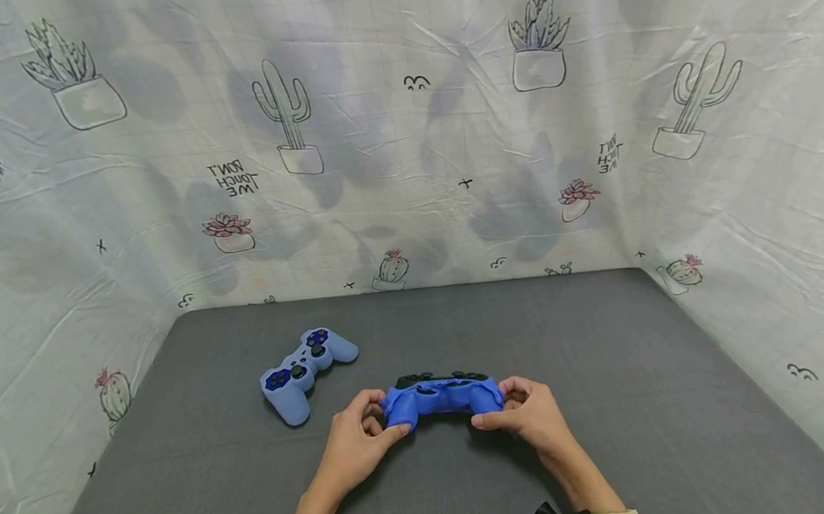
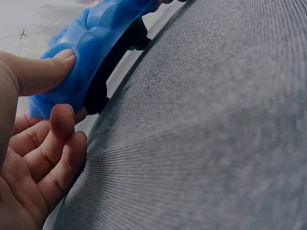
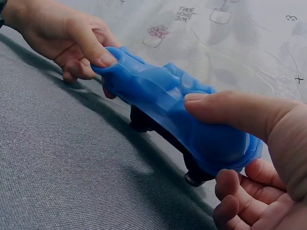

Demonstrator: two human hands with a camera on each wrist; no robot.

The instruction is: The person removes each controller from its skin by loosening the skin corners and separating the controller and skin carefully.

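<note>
A person holds a black gamepad (image 1: 436,380) with a bright blue cover (image 1: 442,399) on it, low over the gray mat (image 1: 623,402), near the front middle. The left hand (image 1: 359,438) grips the left end of the cover, with the thumb pressed on top and the fingers curled under it. The right hand (image 1: 530,414) grips the right end the same way, thumb on top, fingers curled below. In the wrist views the blue cover (image 3: 172,110) looks soft and sits over the back of the gamepad, and the black part (image 3: 144,122) peeks out under it. The left thumb (image 2: 41,72) pushes into the cover (image 2: 91,43). A 2nd gamepad (image 1: 307,373), pale blue with dark buttons, lies on the mat just to the left and a bit farther back, not touching the hands. A cloth (image 1: 398,124) with cactus drawings hangs around the mat.
</note>
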